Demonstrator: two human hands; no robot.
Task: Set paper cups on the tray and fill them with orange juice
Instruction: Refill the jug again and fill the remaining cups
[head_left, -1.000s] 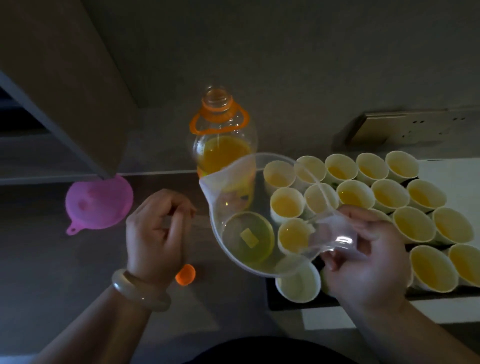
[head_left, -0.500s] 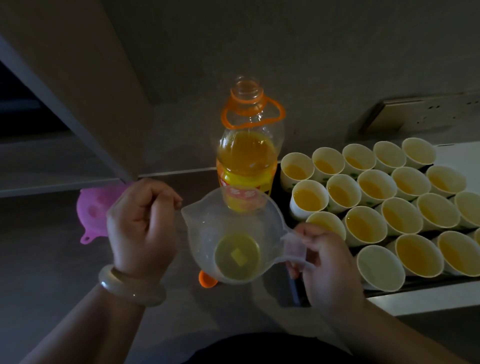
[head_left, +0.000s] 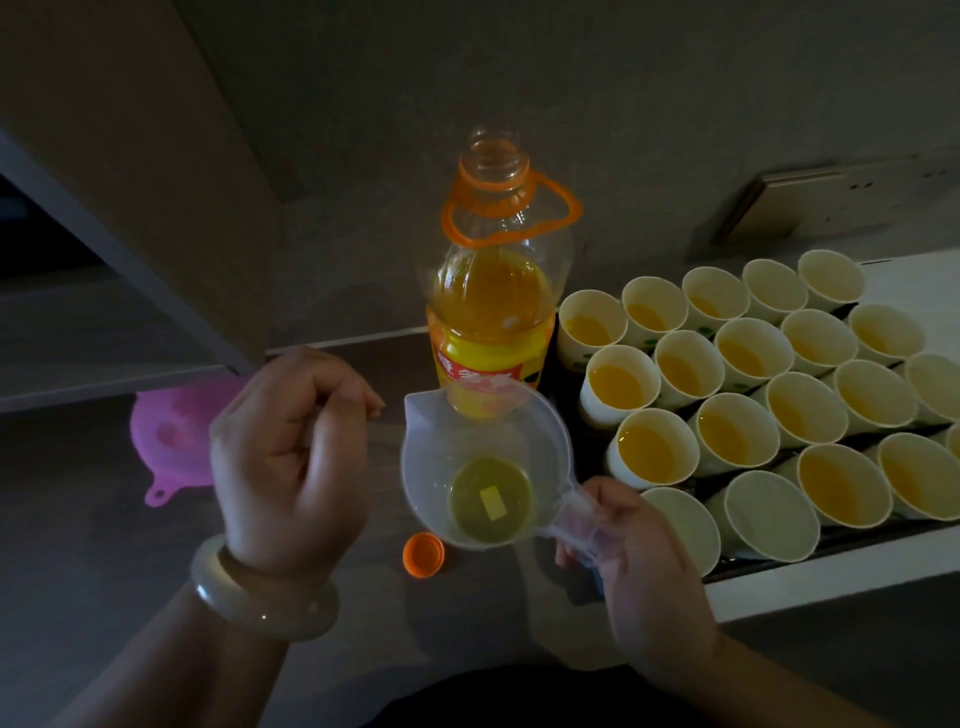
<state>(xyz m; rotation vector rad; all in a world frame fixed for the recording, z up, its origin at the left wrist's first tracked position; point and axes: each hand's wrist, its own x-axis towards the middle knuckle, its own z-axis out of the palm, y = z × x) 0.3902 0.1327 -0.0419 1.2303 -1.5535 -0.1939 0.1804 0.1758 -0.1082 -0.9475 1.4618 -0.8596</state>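
1. Where the dark tray (head_left: 841, 540) sits on the right of the counter, paper cups (head_left: 649, 452) stand packed in rows. Most hold orange juice; the two nearest look empty.
2. Just left of them the uncapped juice bottle (head_left: 491, 322) stands upright, roughly half full.
3. A clear measuring jug (head_left: 483, 467) in front of the bottle holds a shallow yellow pool.
4. The right hand (head_left: 639, 566) grips the jug's handle. The left hand (head_left: 291, 457) hovers beside the jug with its fingers curled inward and nothing visible in them.
5. An orange cap (head_left: 423, 555) lies on the counter near the jug.
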